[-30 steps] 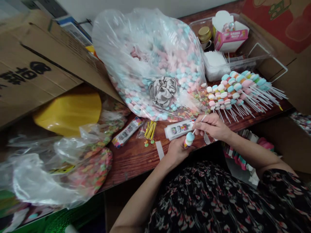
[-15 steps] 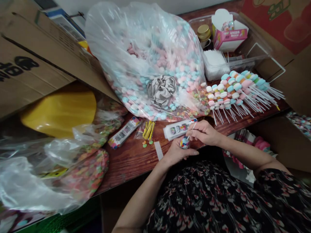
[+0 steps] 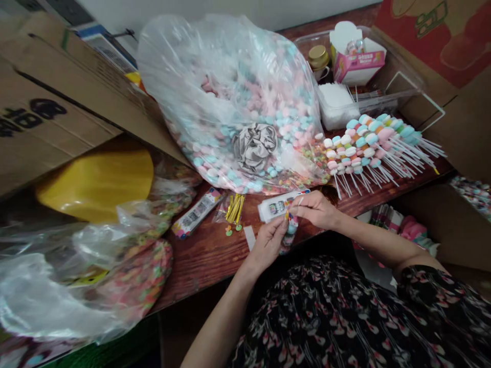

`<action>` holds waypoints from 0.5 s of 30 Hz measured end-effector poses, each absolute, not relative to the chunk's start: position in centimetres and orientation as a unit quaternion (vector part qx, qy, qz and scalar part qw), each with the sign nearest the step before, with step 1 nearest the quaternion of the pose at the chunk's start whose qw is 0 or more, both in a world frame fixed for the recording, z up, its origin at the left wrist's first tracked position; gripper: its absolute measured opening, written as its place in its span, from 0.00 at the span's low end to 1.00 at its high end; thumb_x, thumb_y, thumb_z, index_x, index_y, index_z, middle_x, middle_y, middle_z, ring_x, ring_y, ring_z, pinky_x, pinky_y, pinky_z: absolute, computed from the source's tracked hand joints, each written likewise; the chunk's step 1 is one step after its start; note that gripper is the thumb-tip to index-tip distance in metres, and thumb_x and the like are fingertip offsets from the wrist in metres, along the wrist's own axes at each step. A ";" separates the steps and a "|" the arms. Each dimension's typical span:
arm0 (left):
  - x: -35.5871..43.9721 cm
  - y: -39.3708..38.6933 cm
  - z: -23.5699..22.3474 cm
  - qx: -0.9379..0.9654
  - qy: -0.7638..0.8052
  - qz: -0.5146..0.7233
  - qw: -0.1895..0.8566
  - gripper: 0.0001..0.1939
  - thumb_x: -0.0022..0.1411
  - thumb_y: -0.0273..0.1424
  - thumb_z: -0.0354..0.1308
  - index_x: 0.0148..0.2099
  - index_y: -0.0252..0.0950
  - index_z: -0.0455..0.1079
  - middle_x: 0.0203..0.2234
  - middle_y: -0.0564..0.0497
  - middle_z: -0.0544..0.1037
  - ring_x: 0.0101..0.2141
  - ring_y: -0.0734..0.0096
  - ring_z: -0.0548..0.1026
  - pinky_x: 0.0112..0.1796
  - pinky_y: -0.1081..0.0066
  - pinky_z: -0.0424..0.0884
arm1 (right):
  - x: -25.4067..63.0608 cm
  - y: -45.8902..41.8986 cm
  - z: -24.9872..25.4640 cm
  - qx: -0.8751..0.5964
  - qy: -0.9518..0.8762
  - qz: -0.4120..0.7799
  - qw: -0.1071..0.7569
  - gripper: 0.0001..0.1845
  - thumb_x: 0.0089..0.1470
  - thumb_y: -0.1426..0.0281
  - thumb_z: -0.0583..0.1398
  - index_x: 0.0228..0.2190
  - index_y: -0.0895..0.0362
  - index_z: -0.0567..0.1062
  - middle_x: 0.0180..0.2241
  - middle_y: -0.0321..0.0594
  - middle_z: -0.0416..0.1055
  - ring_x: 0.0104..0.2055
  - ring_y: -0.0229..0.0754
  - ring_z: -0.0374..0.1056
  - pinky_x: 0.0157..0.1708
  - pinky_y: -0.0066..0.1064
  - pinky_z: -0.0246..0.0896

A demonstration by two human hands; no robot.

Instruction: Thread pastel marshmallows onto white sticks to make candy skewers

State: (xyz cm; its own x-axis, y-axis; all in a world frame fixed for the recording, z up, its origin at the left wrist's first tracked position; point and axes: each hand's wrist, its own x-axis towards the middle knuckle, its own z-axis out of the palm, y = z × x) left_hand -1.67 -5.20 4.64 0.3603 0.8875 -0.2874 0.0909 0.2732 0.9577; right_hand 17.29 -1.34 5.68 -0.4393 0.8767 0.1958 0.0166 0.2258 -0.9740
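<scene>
Over the table's front edge, my left hand [image 3: 270,240] pinches the neck of a wrapped marshmallow candy skewer [image 3: 290,232]. Its printed clear sleeve hangs down below the fingers, with blue and white showing through. My right hand [image 3: 317,209] is closed at the same neck, its thumb and forefinger pressed together by the white stick [image 3: 300,201]. A small yellow bit shows at the left fingertips, too small to name. Just behind the hands lies a stack of printed clear sleeves [image 3: 274,207]. Gold twist ties [image 3: 235,207] lie to the left of it.
A big clear bag of marshmallows [image 3: 245,97] fills the table's middle, a crumpled grey scrunchie [image 3: 256,147] on it. Finished-looking candy skewers [image 3: 368,140] are piled right. Behind stands a clear plastic bin [image 3: 402,84]. Bags of gummies [image 3: 141,271] and a cardboard box [image 3: 57,97] occupy the left.
My left hand has turned from cradling the wrapped skewer to pinching its neck, and the skewer now hangs lower. My right hand has shifted slightly left. The view has tilted a little.
</scene>
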 end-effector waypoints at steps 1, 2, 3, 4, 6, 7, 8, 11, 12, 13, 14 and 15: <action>-1.6 -5.4 4.4 0.503 0.481 0.326 0.639 0.21 0.60 0.48 0.59 0.37 0.33 0.75 0.26 0.51 0.74 0.27 0.76 0.69 0.31 0.75 0.67 | 16.9 -1.4 5.7 -0.321 -0.682 0.512 0.413 0.19 0.60 0.61 0.58 0.22 0.60 0.74 0.22 0.36 0.70 0.25 0.34 0.64 0.29 0.25 0.59; -1.5 -5.6 4.1 0.481 0.485 0.341 0.645 0.21 0.58 0.49 0.60 0.37 0.33 0.75 0.25 0.52 0.74 0.25 0.77 0.68 0.29 0.76 0.66 | 16.5 -1.5 5.7 -0.312 -0.692 0.502 0.414 0.20 0.60 0.61 0.57 0.22 0.60 0.74 0.21 0.36 0.69 0.25 0.34 0.63 0.29 0.26 0.59; -1.3 -5.7 3.8 0.455 0.486 0.354 0.657 0.22 0.57 0.49 0.61 0.37 0.33 0.75 0.24 0.53 0.73 0.23 0.78 0.68 0.27 0.76 0.65 | 16.2 -1.6 5.6 -0.311 -0.694 0.497 0.417 0.19 0.60 0.62 0.57 0.23 0.59 0.74 0.21 0.36 0.68 0.26 0.34 0.63 0.30 0.26 0.59; -1.2 -5.9 3.5 0.426 0.487 0.366 0.669 0.22 0.57 0.49 0.62 0.36 0.33 0.74 0.22 0.53 0.73 0.22 0.78 0.67 0.25 0.77 0.64 | 16.0 -1.7 5.4 -0.316 -0.688 0.498 0.422 0.17 0.60 0.62 0.57 0.24 0.59 0.75 0.23 0.36 0.68 0.27 0.34 0.63 0.31 0.27 0.59; -1.0 -6.1 2.9 0.373 0.495 0.386 0.683 0.21 0.56 0.50 0.62 0.34 0.34 0.73 0.20 0.54 0.72 0.18 0.80 0.65 0.20 0.79 0.60 | 15.7 -1.9 4.8 -0.335 -0.647 0.523 0.442 0.14 0.58 0.61 0.59 0.30 0.58 0.77 0.28 0.36 0.69 0.30 0.34 0.64 0.34 0.27 0.61; -0.9 -6.2 2.8 0.354 0.505 0.396 0.680 0.22 0.56 0.50 0.62 0.33 0.34 0.72 0.19 0.55 0.71 0.17 0.81 0.65 0.18 0.80 0.58 | 15.7 -2.1 4.5 -0.345 -0.618 0.543 0.451 0.14 0.56 0.60 0.60 0.34 0.58 0.77 0.31 0.36 0.69 0.31 0.34 0.64 0.34 0.27 0.61; -0.8 -6.2 2.6 0.344 0.516 0.404 0.673 0.22 0.55 0.50 0.62 0.32 0.34 0.71 0.19 0.55 0.71 0.16 0.81 0.64 0.16 0.80 0.57 | 15.6 -2.3 4.2 -0.355 -0.594 0.559 0.457 0.15 0.54 0.59 0.62 0.36 0.57 0.77 0.32 0.36 0.68 0.31 0.34 0.63 0.33 0.26 0.61; -0.8 -6.2 2.6 0.348 0.529 0.400 0.662 0.23 0.52 0.51 0.64 0.32 0.34 0.70 0.17 0.57 0.69 0.15 0.82 0.64 0.16 0.81 0.57 | 15.3 -3.1 3.6 -0.400 -0.587 0.550 0.441 0.12 0.48 0.62 0.66 0.31 0.57 0.76 0.31 0.34 0.67 0.31 0.34 0.63 0.33 0.26 0.60; -0.8 -6.2 2.8 0.349 0.527 0.383 0.674 0.23 0.51 0.50 0.65 0.33 0.34 0.71 0.17 0.57 0.68 0.15 0.81 0.64 0.15 0.81 0.57 | 15.1 -3.5 3.6 -0.420 -0.596 0.526 0.437 0.09 0.47 0.64 0.66 0.27 0.58 0.75 0.29 0.34 0.67 0.31 0.34 0.63 0.33 0.26 0.60; -1.0 -6.2 2.9 0.345 0.521 0.357 0.694 0.23 0.51 0.50 0.65 0.35 0.34 0.72 0.17 0.57 0.69 0.15 0.81 0.64 0.15 0.81 0.56 | 14.9 -3.7 3.6 -0.439 -0.606 0.500 0.437 0.09 0.49 0.66 0.65 0.24 0.58 0.74 0.26 0.33 0.67 0.30 0.34 0.63 0.32 0.26 0.60; -1.2 -6.3 3.1 0.338 0.511 0.328 0.719 0.23 0.52 0.49 0.65 0.37 0.33 0.72 0.17 0.56 0.69 0.15 0.80 0.64 0.14 0.81 0.56 | 14.7 -4.0 3.7 -0.450 -0.615 0.475 0.440 0.10 0.50 0.68 0.64 0.21 0.58 0.72 0.24 0.33 0.66 0.28 0.34 0.62 0.31 0.26 0.59; -1.5 -6.3 3.4 0.330 0.495 0.298 0.747 0.23 0.53 0.48 0.64 0.39 0.33 0.73 0.18 0.55 0.70 0.14 0.80 0.63 0.14 0.80 0.57 | 14.5 -4.1 3.8 -0.452 -0.625 0.455 0.444 0.11 0.52 0.69 0.63 0.20 0.58 0.71 0.23 0.32 0.66 0.27 0.33 0.62 0.31 0.26 0.59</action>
State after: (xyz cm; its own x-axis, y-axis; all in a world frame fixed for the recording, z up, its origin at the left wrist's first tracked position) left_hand -1.53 -6.30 3.38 0.3324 0.7713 -0.5427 -0.1185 0.6051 0.7873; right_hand 14.51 -4.11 3.83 -0.1959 0.9700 0.1436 0.1603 0.1762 -0.9712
